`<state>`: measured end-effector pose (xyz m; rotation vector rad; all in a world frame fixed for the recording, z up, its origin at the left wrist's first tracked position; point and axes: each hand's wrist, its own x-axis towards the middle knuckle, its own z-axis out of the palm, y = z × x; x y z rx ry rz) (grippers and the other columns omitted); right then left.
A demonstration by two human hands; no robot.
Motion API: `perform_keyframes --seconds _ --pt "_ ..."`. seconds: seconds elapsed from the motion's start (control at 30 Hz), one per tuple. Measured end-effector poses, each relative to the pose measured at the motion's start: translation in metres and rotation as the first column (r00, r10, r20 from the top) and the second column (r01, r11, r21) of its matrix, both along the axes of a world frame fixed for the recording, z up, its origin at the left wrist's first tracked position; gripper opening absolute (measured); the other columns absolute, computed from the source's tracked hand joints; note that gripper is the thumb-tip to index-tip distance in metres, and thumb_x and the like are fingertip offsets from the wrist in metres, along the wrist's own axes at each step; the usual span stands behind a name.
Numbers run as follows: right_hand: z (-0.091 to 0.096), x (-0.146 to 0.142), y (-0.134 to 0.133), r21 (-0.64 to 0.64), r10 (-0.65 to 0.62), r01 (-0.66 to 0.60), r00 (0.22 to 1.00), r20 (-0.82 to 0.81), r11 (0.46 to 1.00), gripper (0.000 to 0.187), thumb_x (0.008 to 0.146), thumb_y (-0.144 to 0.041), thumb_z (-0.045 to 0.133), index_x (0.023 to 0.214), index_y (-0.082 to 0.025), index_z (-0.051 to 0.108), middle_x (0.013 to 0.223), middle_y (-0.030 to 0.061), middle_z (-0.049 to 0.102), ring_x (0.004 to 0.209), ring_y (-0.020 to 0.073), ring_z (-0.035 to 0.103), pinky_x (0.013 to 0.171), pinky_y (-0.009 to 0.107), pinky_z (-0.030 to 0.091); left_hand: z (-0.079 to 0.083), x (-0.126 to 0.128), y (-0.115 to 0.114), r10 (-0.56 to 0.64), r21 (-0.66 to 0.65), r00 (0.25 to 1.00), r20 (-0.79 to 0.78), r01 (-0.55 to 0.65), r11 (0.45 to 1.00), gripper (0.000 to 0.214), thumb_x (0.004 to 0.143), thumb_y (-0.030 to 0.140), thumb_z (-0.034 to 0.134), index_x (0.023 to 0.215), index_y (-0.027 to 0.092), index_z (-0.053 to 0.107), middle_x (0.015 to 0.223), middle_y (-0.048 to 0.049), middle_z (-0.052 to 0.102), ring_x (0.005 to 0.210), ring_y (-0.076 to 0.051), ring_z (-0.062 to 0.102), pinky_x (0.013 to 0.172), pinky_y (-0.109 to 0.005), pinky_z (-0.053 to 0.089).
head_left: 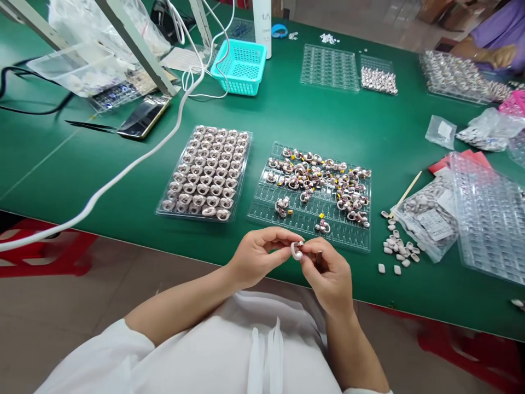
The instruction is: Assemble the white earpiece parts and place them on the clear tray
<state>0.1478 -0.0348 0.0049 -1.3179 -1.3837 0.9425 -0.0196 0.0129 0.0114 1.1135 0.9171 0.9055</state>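
Between the fingertips of both hands is a small white C-shaped piece (296, 251), which looks like a clip-on earbud. My left hand (262, 254) pinches it from the left, and my right hand (330, 273) grips its other side. Something dark shows between the right fingers, too small to make out. Just beyond the hands lies a clear ribbed tray (266, 210) bearing several similar curved pieces (315, 175) with yellow tabs. To its left, another clear tray (162, 210) holds rows of pale rounded shells (207, 169).
Loose pale caps (402, 249) lie right of the hands, beside a filled plastic bag (430, 213) and stacked clear trays (488, 219). A white cable (135, 161) crosses the left side. Farther back stand a turquoise basket (241, 85) and a phone (143, 117). A co-worker's hand (498, 56) is at far right.
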Motion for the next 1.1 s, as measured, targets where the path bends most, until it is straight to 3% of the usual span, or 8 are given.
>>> perform_keyframes --seconds 0.17,0.27,0.43,0.57,0.77,0.93,1.1 --pt "-0.003 -0.010 -0.002 -0.004 -0.170 0.171 0.979 0.112 0.985 0.006 0.087 -0.017 0.061 0.086 -0.021 0.066 0.071 -0.0025 0.061 0.052 0.0081 0.042 0.047 0.022 0.036 -0.005 0.002 -0.001 0.029 0.142 0.997 -0.078 -0.018 0.990 0.015 0.083 0.020 0.072 0.096 0.014 0.078 0.098 -0.0110 0.077 0.089 -0.020 0.074 0.082 -0.029 0.062" --pt "-0.002 -0.011 -0.001 -0.008 -0.208 0.211 0.968 0.139 0.977 0.005 0.085 -0.017 0.063 0.085 -0.021 0.066 0.066 -0.0040 0.059 0.050 0.0079 0.042 0.046 0.021 0.036 -0.007 0.003 0.000 0.031 0.143 0.997 -0.075 -0.020 0.990 0.016 0.083 0.019 0.072 0.097 0.014 0.077 0.098 -0.0110 0.077 0.088 -0.020 0.073 0.082 -0.029 0.062" --pt "0.000 -0.004 -0.001 -0.128 -0.151 0.159 0.986 0.076 0.979 0.004 0.086 -0.022 0.065 0.084 -0.021 0.068 0.064 -0.0039 0.057 0.050 0.0077 0.039 0.046 0.021 0.034 -0.006 0.003 0.003 0.017 0.020 0.999 -0.027 -0.016 1.000 0.017 0.081 0.020 0.074 0.095 0.013 0.076 0.092 -0.0099 0.078 0.084 -0.019 0.074 0.081 -0.028 0.062" --pt "-0.001 0.002 0.002 -0.214 -0.075 0.059 0.995 -0.066 0.975 0.010 0.088 -0.029 0.067 0.088 -0.020 0.070 0.078 0.0008 0.061 0.058 0.0096 0.046 0.050 0.023 0.038 -0.006 0.003 0.005 -0.004 -0.028 1.000 0.012 0.005 1.000 0.021 0.080 0.021 0.075 0.100 0.013 0.076 0.093 -0.0095 0.078 0.084 -0.019 0.074 0.080 -0.027 0.061" --pt "-0.002 -0.004 0.001 -0.124 -0.078 0.054 0.977 -0.198 0.991 0.003 0.090 -0.025 0.067 0.089 -0.023 0.070 0.089 0.0018 0.061 0.067 0.0110 0.053 0.053 0.022 0.042 -0.008 0.007 0.003 -0.007 0.016 0.999 0.035 0.006 1.000 0.017 0.084 0.024 0.072 0.096 0.012 0.073 0.086 -0.0070 0.073 0.079 -0.015 0.069 0.074 -0.023 0.057" --pt "-0.004 -0.011 -0.005 0.000 -0.206 0.206 0.979 -0.004 0.979 0.006 0.089 -0.018 0.066 0.091 -0.023 0.069 0.090 0.0018 0.062 0.067 0.0108 0.055 0.055 0.023 0.043 -0.007 0.010 0.001 -0.024 -0.041 0.994 0.111 0.029 0.999 0.020 0.088 0.029 0.070 0.099 0.013 0.067 0.079 -0.0038 0.069 0.076 -0.013 0.068 0.074 -0.023 0.056" --pt "-0.007 -0.014 -0.006 0.014 -0.239 0.239 0.970 0.050 0.971 0.006 0.090 -0.017 0.063 0.091 -0.023 0.065 0.085 0.0010 0.062 0.067 0.0117 0.056 0.056 0.023 0.045 -0.007 0.011 0.001 -0.020 -0.047 0.998 0.065 0.023 0.999 0.017 0.085 0.026 0.071 0.096 0.014 0.068 0.079 -0.0030 0.070 0.074 -0.013 0.068 0.072 -0.022 0.055"
